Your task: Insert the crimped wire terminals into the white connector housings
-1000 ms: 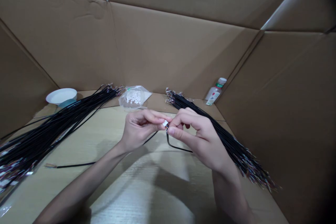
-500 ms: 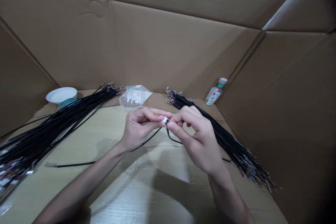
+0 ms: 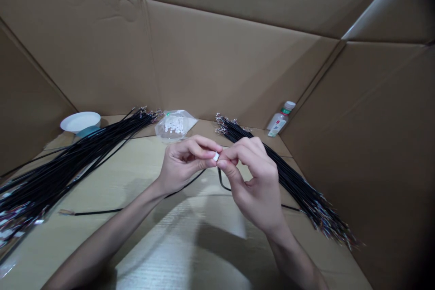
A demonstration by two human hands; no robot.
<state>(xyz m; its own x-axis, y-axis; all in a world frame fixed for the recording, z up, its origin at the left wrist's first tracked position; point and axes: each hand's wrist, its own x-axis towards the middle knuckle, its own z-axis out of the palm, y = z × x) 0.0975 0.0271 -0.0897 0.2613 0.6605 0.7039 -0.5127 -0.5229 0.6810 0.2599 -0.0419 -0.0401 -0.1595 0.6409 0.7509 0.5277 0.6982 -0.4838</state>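
Observation:
Between thumb and forefinger, my left hand (image 3: 185,161) pinches a small white connector (image 3: 216,157). My right hand (image 3: 256,176) is closed at the connector's right side, its fingertips touching the left ones; it pinches the end of a black cable (image 3: 222,182), whose wires are mostly hidden by the fingers. The cable loops down below the hands. Another stretch, with a bare wire end (image 3: 66,212), lies on the table left of my left forearm.
Black cable bundles lie at the left (image 3: 81,154) and right (image 3: 288,174). A clear bag of white connectors (image 3: 175,125), a white bowl (image 3: 80,122) and a bottle (image 3: 281,119) stand along the back. Cardboard walls (image 3: 238,63) surround the table (image 3: 136,163).
My right hand has shifted slightly and its fingers now sit closer against the connector. The coloured wires seen beside the connector before are now hidden.

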